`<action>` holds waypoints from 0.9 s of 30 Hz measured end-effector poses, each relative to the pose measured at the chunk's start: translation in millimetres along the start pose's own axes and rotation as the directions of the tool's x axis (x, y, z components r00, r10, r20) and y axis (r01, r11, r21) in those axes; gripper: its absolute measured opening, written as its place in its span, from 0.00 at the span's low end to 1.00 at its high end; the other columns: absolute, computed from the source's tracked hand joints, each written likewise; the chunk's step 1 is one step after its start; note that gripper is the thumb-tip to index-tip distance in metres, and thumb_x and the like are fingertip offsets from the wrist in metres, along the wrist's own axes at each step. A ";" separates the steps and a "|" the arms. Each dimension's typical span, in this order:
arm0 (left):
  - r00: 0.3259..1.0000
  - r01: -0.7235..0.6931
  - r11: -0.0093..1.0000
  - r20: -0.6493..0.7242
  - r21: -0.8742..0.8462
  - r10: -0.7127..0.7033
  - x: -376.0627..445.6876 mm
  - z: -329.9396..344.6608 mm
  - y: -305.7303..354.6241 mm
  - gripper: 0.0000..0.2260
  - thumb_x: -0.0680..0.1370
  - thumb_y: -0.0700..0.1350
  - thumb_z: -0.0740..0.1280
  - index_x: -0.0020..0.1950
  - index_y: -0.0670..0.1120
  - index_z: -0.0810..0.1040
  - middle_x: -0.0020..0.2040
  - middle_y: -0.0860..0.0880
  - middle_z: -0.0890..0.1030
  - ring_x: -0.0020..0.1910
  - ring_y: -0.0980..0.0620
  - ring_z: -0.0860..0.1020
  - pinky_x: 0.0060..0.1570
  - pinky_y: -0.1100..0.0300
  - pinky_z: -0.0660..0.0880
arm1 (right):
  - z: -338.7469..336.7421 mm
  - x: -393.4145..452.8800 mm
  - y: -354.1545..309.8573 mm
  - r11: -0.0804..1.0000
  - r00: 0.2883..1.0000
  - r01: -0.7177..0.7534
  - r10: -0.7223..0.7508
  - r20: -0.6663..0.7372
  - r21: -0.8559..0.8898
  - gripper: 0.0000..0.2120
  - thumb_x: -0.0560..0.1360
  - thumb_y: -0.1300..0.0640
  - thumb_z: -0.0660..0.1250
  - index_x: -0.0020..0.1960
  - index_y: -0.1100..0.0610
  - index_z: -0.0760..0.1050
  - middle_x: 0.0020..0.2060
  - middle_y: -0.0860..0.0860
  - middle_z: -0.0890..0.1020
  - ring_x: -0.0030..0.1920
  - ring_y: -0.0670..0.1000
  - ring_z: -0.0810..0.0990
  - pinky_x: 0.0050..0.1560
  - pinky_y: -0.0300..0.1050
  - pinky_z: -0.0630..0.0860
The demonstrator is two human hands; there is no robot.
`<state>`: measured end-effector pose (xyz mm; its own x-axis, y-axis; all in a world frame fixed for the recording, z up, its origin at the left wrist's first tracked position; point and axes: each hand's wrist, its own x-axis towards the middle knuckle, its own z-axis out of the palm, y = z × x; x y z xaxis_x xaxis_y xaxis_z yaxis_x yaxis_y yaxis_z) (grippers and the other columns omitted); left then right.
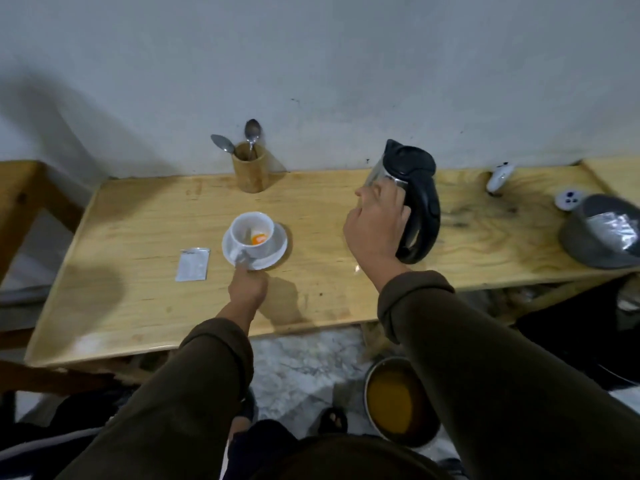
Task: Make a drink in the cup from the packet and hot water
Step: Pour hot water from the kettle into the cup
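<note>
A white cup (252, 233) stands on a white saucer (277, 252) near the middle of the wooden table (145, 306). Inside the cup lies something white and orange, like a tea bag with its tag. My left hand (247, 284) pinches the cup's handle at the saucer's near edge. A silvery packet (193, 264) lies flat just left of the saucer. A glass kettle (410, 199) with a black lid and handle stands to the right. My right hand (375, 230) rests against the kettle's glass side and handle, fingers spread; whether it grips is unclear.
A wooden holder (250, 171) with two spoons stands at the back by the wall. A grey bowl (602, 233) with foil and two white controllers (498, 176) sit at the right end. A round tin (398, 403) of yellow stuff rests on the floor below.
</note>
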<state>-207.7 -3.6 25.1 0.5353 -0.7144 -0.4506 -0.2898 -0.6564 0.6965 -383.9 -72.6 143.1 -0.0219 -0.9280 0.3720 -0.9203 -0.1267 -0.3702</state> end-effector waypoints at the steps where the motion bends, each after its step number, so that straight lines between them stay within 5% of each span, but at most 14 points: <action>1: 1.000 0.015 1.000 -0.002 -0.001 -0.015 -0.6 2.0 1.8 0.20 0.77 0.45 0.58 0.70 0.47 0.67 0.63 0.40 0.77 0.63 0.36 0.73 0.64 0.48 0.68 | -5.0 1.3 8.4 0.999 0.998 -0.026 0.025 -0.049 -0.029 0.13 0.73 0.62 0.61 0.56 0.57 0.78 0.64 0.56 0.72 0.66 0.59 0.67 0.61 0.58 0.64; 5: 0.997 0.078 0.996 0.031 -0.034 -0.077 0.4 6.8 7.0 0.20 0.77 0.44 0.61 0.68 0.43 0.69 0.63 0.38 0.76 0.63 0.36 0.73 0.66 0.46 0.70 | -18.4 1.9 35.1 0.979 0.975 -0.203 0.204 -0.084 0.029 0.16 0.74 0.61 0.61 0.61 0.57 0.74 0.70 0.57 0.67 0.71 0.61 0.61 0.66 0.59 0.60; 10: 0.994 0.106 0.993 0.021 -0.060 -0.105 -1.4 13.1 12.4 0.20 0.77 0.42 0.61 0.69 0.40 0.67 0.64 0.38 0.75 0.64 0.37 0.72 0.66 0.46 0.70 | -18.1 1.9 55.8 0.917 0.933 -0.356 0.359 0.014 0.181 0.30 0.73 0.65 0.61 0.73 0.57 0.57 0.72 0.58 0.62 0.72 0.58 0.59 0.71 0.53 0.60; 17: 0.993 0.120 0.992 0.028 -0.032 -0.119 -1.3 14.2 14.4 0.19 0.77 0.43 0.62 0.67 0.41 0.69 0.63 0.39 0.76 0.63 0.37 0.74 0.67 0.46 0.69 | -25.2 18.7 71.0 0.562 0.714 -0.693 0.619 0.326 0.450 0.19 0.74 0.67 0.61 0.64 0.61 0.66 0.63 0.60 0.72 0.61 0.61 0.75 0.61 0.51 0.74; 20: 0.993 0.111 0.994 0.045 -0.021 -0.110 1.1 11.8 13.3 0.16 0.76 0.43 0.62 0.63 0.42 0.72 0.61 0.39 0.77 0.61 0.37 0.75 0.66 0.45 0.71 | -23.6 25.9 66.5 0.592 0.761 -0.642 0.570 0.310 0.487 0.15 0.73 0.68 0.61 0.59 0.60 0.67 0.59 0.59 0.74 0.57 0.60 0.77 0.59 0.53 0.77; 27: 0.995 0.103 0.994 0.018 -0.035 -0.103 -0.7 2.1 14.8 0.17 0.78 0.46 0.58 0.65 0.42 0.71 0.62 0.40 0.77 0.61 0.39 0.75 0.63 0.49 0.72 | -35.9 58.6 45.0 0.858 0.920 -0.376 0.299 0.255 0.350 0.12 0.76 0.58 0.64 0.57 0.60 0.68 0.56 0.57 0.76 0.56 0.59 0.76 0.61 0.59 0.73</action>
<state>-214.0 -13.3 34.5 0.5476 -0.6477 -0.5298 -0.2053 -0.7178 0.6653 -440.6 -120.1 178.8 -0.1953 -0.9806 0.0141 -0.6449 0.1175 -0.7552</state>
